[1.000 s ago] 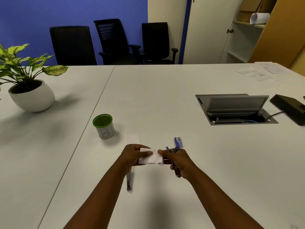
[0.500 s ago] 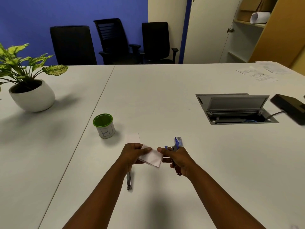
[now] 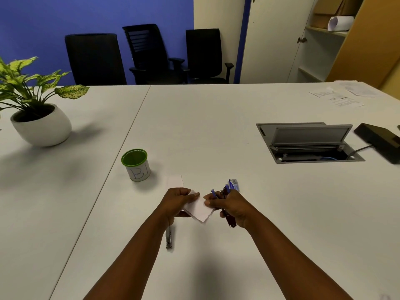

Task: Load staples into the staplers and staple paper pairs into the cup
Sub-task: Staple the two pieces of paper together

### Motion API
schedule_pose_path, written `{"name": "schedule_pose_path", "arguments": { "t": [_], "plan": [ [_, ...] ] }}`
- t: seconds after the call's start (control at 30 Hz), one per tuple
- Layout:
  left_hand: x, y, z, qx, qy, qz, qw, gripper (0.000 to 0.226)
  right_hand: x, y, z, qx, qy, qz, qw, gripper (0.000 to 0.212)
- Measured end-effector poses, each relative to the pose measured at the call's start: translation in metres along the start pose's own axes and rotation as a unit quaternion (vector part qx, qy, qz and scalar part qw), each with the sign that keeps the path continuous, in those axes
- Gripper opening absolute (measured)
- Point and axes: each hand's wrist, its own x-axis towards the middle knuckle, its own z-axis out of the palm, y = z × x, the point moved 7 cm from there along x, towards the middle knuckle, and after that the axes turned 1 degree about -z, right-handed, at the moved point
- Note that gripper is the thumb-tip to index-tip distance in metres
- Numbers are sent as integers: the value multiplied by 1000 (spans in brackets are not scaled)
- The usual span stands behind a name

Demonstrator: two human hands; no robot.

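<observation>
My left hand [image 3: 175, 204] pinches a small white paper piece [image 3: 200, 210] above the table, tilted with one corner down. My right hand [image 3: 232, 207] grips a small stapler [image 3: 224, 195] with blue and dark red parts, its thumb on the paper's right edge. A second, metal stapler [image 3: 168, 238] lies on the table under my left wrist, partly hidden. A green-rimmed cup [image 3: 136, 165] marked "B1" stands to the left. Another paper piece [image 3: 175, 181] lies flat beyond my left hand. A blue staple box [image 3: 233, 184] sits beyond my right hand.
A potted plant [image 3: 41, 124] stands at the far left. An open grey cable hatch [image 3: 307, 142] sits in the table at right, with a black device [image 3: 381, 141] and printed sheets [image 3: 339, 98] further right. Black chairs [image 3: 151, 55] line the far edge.
The paper between my hands has turned from level to tilted, its right corner dropping. Both hands stayed nearly in place, gripping the same things.
</observation>
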Motion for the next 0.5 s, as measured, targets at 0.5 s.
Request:
{"name": "schedule_pose_path", "arguments": {
  "t": [0.5],
  "plan": [
    [2,5,5,94,-8,69,993,10,3,11,0,33,26,21,999,17]
  ]
}}
